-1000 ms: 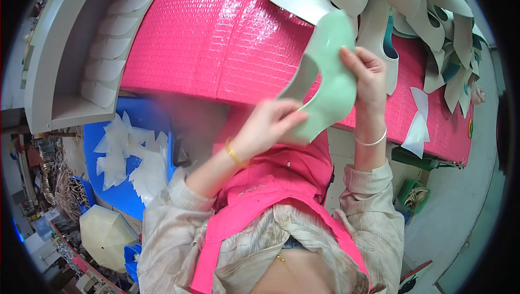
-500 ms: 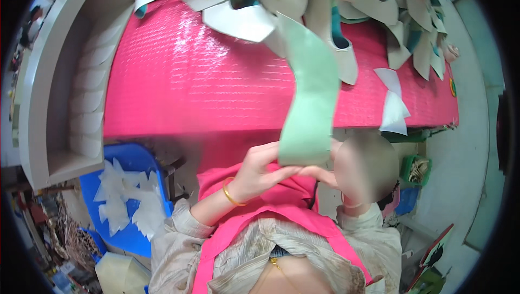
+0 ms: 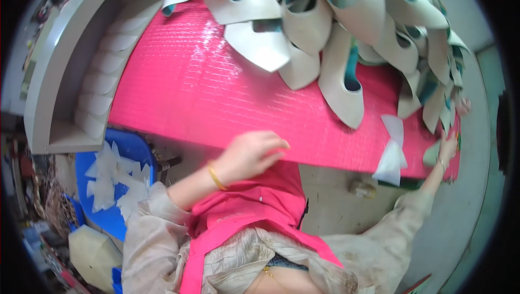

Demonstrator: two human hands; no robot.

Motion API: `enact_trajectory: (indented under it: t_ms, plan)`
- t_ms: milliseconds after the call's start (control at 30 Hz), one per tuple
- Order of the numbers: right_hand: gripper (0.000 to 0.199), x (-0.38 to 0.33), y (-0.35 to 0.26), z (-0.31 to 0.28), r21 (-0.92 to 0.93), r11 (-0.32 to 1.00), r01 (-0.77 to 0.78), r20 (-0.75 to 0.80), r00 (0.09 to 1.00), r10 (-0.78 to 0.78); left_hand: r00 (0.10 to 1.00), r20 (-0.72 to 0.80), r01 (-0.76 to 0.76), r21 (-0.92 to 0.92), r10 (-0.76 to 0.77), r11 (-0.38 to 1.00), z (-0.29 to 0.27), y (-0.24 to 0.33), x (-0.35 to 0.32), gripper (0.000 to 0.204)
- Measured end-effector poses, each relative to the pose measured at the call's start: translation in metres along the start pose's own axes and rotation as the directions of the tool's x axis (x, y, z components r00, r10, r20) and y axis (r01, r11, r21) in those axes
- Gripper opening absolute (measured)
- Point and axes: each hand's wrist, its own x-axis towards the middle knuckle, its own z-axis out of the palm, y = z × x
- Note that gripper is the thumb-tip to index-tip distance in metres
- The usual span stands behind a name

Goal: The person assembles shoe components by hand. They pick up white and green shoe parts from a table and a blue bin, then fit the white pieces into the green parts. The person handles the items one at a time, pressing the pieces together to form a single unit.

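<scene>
My left hand [image 3: 253,154] hovers over the near edge of the pink table, fingers loosely bent and the thumb apart, nothing visible in it. At the table's far right end, my right hand [image 3: 447,149] is stretched out with its fingers closed at a pale green curved piece [image 3: 431,154], partly hidden by the hand and seen small. White shoe uppers with teal linings [image 3: 344,99] lie heaped across the back of the table, close to that hand. Two thin white cut pieces [image 3: 391,158] lie at the front edge, left of my right forearm.
A grey curved-wall tray [image 3: 40,96] at the left holds a row of white pieces [image 3: 99,84]. Below it, a blue plastic chair [image 3: 111,219] carries more white cut pieces. The pink table [image 3: 179,77] has a bent front edge; a wall stands at the right.
The green piece went from between both hands in front of me to the far right with my right hand. A blurred round shape there is gone. The view has shifted.
</scene>
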Motion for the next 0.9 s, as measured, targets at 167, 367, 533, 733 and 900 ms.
enact_trajectory:
  t_ms: [167, 367, 533, 733, 900]
  plan:
    - [0.025, -0.123, -0.246, -0.177, 0.987, 0.096, 0.125, -0.034, 0.762, -0.647, 0.906, -0.351, 0.253, -0.002, -0.238, 0.967, -0.102, -0.093, 0.046, 0.020]
    - [0.025, -0.221, -0.513, -0.201, 0.760, -0.374, 0.531, -0.482, 0.076, -0.873, 0.415, -0.910, 0.592, 0.256, -0.016, 0.764, -0.267, -0.280, 0.186, 0.055]
    - [0.031, -0.214, -0.624, -0.146, 0.208, 0.001, 0.978, -0.496, 0.106, -0.862, 0.571, -0.764, 0.644, 0.190, -0.301, 0.741, -0.280, -0.247, 0.211, 0.053]
    - [0.036, -0.176, -0.632, -0.123, 0.293, 0.184, 0.938, -0.212, 0.251, -0.944, 0.693, -0.623, 0.220, -0.295, -0.362, 0.930, -0.313, -0.143, 0.094, 0.027]
    - [0.040, -0.210, -0.643, -0.182, 0.555, 0.016, 0.831, -0.548, 0.381, -0.745, 0.827, -0.429, 0.190, -0.394, -0.363, 0.899, -0.304, -0.123, 0.045, 0.029]
